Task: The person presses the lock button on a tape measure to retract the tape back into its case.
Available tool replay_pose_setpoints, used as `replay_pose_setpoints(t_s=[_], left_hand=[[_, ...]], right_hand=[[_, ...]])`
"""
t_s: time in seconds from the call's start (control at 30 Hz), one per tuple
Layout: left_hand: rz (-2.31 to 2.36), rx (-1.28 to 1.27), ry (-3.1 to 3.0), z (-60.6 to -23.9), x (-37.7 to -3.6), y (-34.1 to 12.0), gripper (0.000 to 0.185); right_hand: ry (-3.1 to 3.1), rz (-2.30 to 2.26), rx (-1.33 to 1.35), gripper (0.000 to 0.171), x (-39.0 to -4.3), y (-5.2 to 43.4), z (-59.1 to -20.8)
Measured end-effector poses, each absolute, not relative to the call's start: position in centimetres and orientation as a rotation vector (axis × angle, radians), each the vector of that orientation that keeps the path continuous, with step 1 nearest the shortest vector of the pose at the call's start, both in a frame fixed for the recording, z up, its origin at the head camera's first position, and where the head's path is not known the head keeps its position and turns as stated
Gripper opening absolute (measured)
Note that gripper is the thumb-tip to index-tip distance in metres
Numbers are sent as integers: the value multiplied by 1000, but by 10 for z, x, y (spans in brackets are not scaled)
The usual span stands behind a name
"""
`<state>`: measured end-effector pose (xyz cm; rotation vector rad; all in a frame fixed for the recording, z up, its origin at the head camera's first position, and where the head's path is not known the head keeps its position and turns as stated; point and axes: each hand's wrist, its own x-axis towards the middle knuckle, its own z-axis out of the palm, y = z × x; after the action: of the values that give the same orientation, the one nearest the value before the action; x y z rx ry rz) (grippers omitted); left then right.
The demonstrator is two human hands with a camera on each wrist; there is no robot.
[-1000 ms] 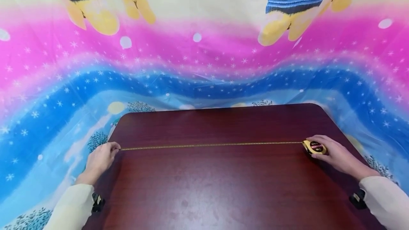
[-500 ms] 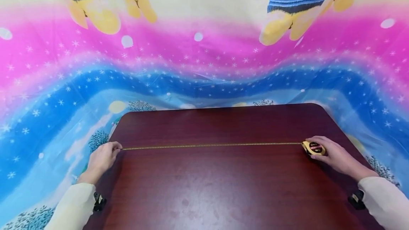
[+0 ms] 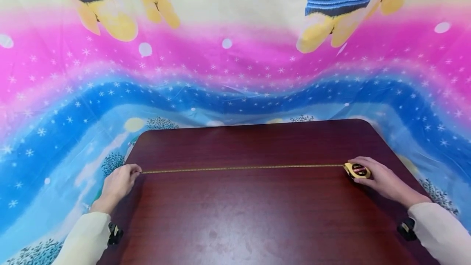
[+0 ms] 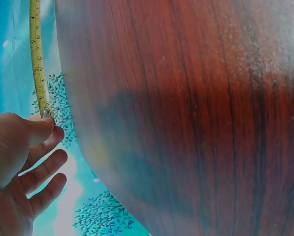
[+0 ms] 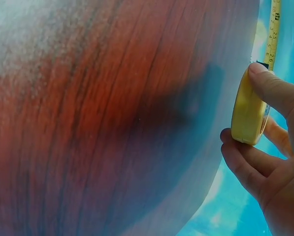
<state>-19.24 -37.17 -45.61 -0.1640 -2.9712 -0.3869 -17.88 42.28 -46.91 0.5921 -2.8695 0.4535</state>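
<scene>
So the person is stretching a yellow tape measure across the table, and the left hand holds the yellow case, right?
Not quite. The right hand holds the yellow case, as the head view shows. The left hand pinches the tape's free end at the table's other edge.

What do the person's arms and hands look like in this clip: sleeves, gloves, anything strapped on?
Both hands, left hand and right hand, are bare, with no gloves or rings showing. Each arm wears a long cream sleeve reaching the wrist. A small black device sits at each cuff, with another on the right.
</scene>
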Motion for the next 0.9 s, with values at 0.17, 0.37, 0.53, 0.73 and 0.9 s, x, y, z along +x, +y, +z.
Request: replay_pose_setpoints(t_s=[0.17,0.37,0.53,0.73,0.9], left_hand=[[-390,-162,-2960,-460,-191,-372,15],[-386,-169,-2962,-465,-193,-372,15],[-386,-165,-2966,-465,-194,-371,15],[-389,-161,-2972,-464,-194,-370,15],[-394,-178,-2960,-463,-194,-369,15]], right_hand=[[-2902,463,591,54,-178,421,-470],[-2895,457,576,54,-178,419,-470],[-2897,448,581,54,-178,416,-469],[-2911,464,579,54,-179,411,-468],[-2910,465,581,54,-180,409,-468]])
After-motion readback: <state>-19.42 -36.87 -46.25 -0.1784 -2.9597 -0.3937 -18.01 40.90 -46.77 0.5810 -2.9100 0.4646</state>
